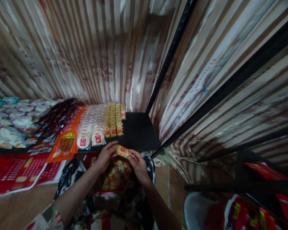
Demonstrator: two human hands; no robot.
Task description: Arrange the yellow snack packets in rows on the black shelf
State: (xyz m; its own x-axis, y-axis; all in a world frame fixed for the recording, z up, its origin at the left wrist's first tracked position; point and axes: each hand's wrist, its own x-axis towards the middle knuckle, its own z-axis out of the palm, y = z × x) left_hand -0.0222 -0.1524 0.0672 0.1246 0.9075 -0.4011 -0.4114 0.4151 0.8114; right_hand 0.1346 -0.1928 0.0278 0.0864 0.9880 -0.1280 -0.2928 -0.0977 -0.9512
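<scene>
Both my hands hold one small yellow snack packet just below the front edge of a black shelf. My left hand pinches its left end and my right hand grips its right end. Under my hands, on my lap, an open bag holds several more of the same yellow packets. On the shelf stand rows of matching yellow packets, beside rows of round white packets.
Left on the shelf lie orange packs, dark red packs and white-and-green packs. A red carton lies on the floor at left. Striped shiny sheeting lines the walls. A black metal rack with red bags stands at right.
</scene>
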